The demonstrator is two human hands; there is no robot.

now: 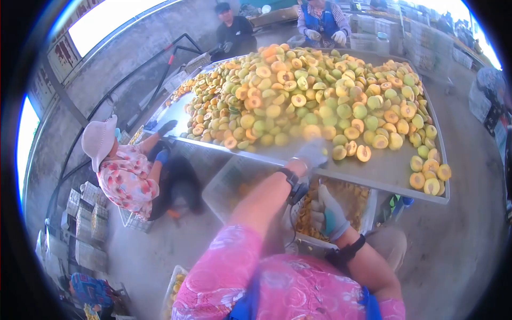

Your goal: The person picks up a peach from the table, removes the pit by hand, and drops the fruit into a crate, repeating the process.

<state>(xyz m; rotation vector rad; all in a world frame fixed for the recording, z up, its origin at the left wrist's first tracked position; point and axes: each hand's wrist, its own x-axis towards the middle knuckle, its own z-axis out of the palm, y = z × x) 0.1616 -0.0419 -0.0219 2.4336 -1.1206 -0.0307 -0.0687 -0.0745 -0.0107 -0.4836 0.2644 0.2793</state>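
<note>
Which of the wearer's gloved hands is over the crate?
The right hand, over the crate below the metal table. The left hand, blurred, is instead up at the table's near edge, by the halved fruit.

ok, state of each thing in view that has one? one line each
Left hand: gloved, over the table's near edge; blurred, grip unclear
Right hand: gloved, fingers curled; grip unclear
Fruit: heaped, many halved, cut faces showing
Table: loaded, bare strip along near edge
Crate below the table: open, fruit pieces inside
Pink hat: worn
</note>
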